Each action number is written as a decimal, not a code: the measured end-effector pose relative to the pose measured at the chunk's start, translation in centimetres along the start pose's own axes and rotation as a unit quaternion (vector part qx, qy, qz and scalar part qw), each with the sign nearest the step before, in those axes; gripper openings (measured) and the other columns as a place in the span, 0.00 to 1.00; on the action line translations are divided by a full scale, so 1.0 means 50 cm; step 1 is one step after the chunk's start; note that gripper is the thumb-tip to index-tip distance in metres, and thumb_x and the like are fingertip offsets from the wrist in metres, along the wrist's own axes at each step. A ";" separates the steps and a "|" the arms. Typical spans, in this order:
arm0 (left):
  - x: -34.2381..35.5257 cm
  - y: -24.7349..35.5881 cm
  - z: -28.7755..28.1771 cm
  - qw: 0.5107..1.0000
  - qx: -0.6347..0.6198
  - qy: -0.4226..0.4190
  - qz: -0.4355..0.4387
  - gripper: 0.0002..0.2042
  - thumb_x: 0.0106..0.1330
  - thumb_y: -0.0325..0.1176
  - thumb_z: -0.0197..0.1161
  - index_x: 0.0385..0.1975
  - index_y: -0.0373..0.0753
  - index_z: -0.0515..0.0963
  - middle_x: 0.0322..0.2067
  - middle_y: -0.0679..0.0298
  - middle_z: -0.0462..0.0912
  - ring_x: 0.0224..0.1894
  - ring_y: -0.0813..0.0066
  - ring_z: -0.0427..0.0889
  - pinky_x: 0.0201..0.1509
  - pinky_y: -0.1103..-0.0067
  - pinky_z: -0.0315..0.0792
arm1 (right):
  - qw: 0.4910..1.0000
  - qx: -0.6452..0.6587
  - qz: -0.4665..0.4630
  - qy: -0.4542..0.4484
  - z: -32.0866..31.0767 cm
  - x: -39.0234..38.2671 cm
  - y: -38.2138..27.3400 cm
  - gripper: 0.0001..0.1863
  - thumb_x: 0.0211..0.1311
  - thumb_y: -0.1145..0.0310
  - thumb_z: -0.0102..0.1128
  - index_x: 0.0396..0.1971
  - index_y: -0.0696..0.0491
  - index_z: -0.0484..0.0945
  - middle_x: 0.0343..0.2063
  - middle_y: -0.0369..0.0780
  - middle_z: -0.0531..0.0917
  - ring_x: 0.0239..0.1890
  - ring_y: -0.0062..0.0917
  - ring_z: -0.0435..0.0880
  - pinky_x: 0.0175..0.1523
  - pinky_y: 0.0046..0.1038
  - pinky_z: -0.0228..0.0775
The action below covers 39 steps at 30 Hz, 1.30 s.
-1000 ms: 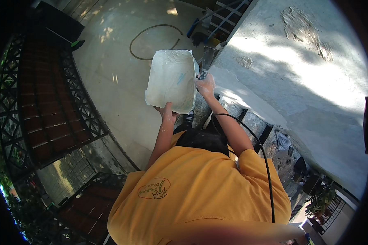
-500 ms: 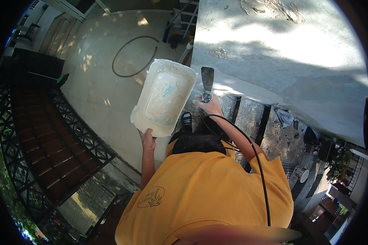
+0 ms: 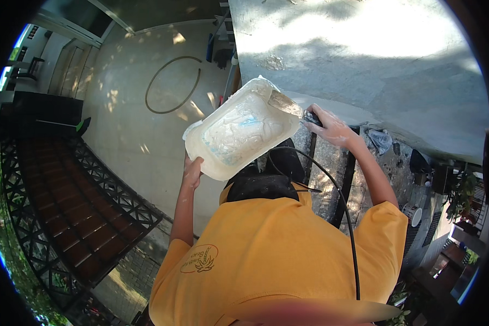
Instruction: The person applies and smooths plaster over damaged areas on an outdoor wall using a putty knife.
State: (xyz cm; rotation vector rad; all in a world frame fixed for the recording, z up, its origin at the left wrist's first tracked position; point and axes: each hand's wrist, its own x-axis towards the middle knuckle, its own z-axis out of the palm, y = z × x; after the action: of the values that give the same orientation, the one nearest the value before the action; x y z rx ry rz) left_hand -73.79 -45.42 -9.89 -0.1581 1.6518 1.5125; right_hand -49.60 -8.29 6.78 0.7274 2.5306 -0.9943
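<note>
A white rectangular plastic tub (image 3: 223, 157), its inside smeared with wet white plaster (image 3: 244, 122), is tilted in front of my body. My left hand (image 3: 192, 170) grips its near left corner, fingers wrapped on the rim. My right hand (image 3: 330, 127), dusted with white, is closed around the dark handle of a putty knife (image 3: 286, 103). The knife's wide blade reaches over the tub's right far end and lies against the inner side there. Part of the handle is hidden by my fingers.
A pale plastered wall (image 3: 364, 70) rises at the right. Planks (image 3: 331, 168) lie underfoot, with a crumpled plastic bag (image 3: 380, 141) beyond. A hose loop (image 3: 146, 89) rests on the floor below. A black cable (image 3: 339, 190) hangs past my right side; a white bucket (image 3: 413, 215) stands right.
The putty knife has gone from upright beside the tub to lying over its inside, as my right hand moved right. The tub has turned clockwise and its far end swung right.
</note>
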 end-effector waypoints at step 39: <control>0.081 0.093 0.151 0.975 0.170 -0.123 0.074 0.37 0.54 0.20 0.46 0.72 0.37 0.56 0.64 0.55 0.69 0.66 0.63 0.68 0.69 0.75 0.61 | 0.923 -0.325 -0.171 0.115 0.228 0.165 0.197 0.09 0.59 0.68 0.54 0.39 0.48 0.79 0.35 0.38 0.80 0.46 0.36 0.81 0.54 0.46 0.67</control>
State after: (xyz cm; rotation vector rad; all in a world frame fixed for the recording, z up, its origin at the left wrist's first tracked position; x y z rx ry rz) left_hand -75.35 -35.95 -8.20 0.3311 1.7191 1.2709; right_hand -49.48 -7.32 -10.39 0.2137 2.9893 -0.0948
